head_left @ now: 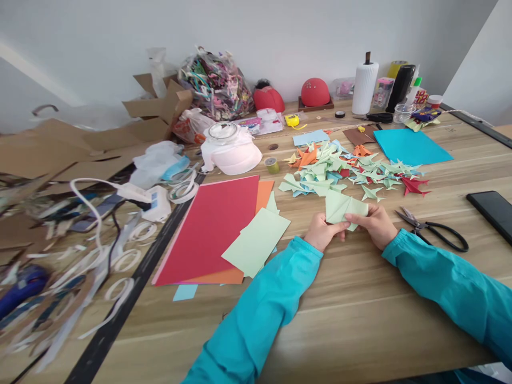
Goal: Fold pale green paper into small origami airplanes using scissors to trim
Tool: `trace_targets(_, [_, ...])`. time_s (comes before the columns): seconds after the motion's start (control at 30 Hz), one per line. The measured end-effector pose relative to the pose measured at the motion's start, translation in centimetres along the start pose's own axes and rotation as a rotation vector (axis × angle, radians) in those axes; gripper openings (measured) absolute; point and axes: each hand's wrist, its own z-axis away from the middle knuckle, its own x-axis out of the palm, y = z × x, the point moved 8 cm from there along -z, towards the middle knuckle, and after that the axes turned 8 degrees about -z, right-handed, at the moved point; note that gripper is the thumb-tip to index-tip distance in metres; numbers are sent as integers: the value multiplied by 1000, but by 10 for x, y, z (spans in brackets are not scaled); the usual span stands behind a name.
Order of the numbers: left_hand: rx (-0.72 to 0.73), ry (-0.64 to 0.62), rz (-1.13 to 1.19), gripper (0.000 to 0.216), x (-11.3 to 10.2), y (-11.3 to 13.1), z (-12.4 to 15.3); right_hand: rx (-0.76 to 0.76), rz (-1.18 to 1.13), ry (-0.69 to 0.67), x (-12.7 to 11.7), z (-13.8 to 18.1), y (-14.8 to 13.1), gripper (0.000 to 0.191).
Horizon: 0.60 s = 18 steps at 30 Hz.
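Observation:
Both my hands hold one light green piece of folded paper (340,205) just above the table, with crease lines across it. My left hand (323,230) pinches its lower left edge. On the right side, the thumb of my right hand (374,223) presses on the paper's face while the fingers go behind it. Just beyond lies a pile of folded paper cranes (328,164) in green, blue, orange and red. To the left, a light green sheet (256,241) rests on red paper (220,229) and orange paper. Black-handled scissors (434,230) lie partly open at the right.
A black phone (493,214) lies at the right edge. Behind the cranes are a blue sheet (414,146), a yellow tape measure (294,121) and a white bottle-shaped container (365,88). A power strip (156,202), cables, paper strips and cardboard (72,144) crowd the left.

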Motion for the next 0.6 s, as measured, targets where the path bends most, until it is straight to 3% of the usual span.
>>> trace_targets(0.4, [12, -35, -54, 29, 2, 1, 1, 69, -131, 65, -5, -1, 4, 30])
trace_targets(0.6, [0, 120, 80, 36, -5, 3, 2, 14, -69, 93, -8, -1, 3, 29])
